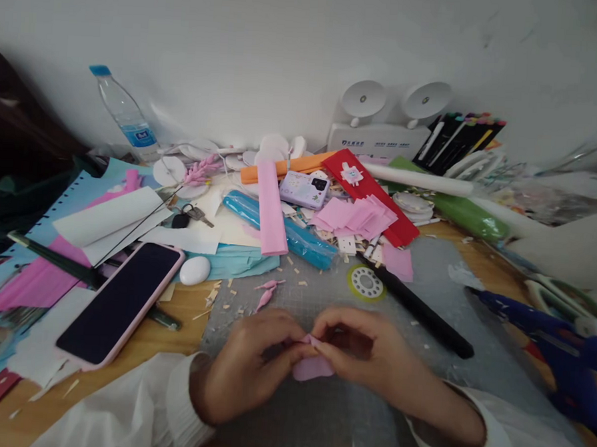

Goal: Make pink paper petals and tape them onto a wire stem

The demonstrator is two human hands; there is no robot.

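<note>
Both hands meet low in the middle of the head view, over a grey cutting mat [278, 416]. A small piece of pink crepe paper [313, 368] is pinched between them, its lower part hanging loose. My left hand [254, 358] grips its upper left edge with thumb and index finger. From the other side, my right hand [367, 347] pinches the same edge, fingertips nearly touching the left ones. Just beyond the left hand lie small twisted pink paper buds [267, 294]. A stack of cut pink crepe pieces [354, 214] sits farther back.
A phone [119, 304] lies at left, near a white earbud case [194, 270]. Rolled blue crepe paper [281, 229], a tape roll [366, 282] and a black stick-like tool [419, 310] lie ahead. A blue glue gun [547, 343] rests at right. A water bottle [124, 114] stands behind.
</note>
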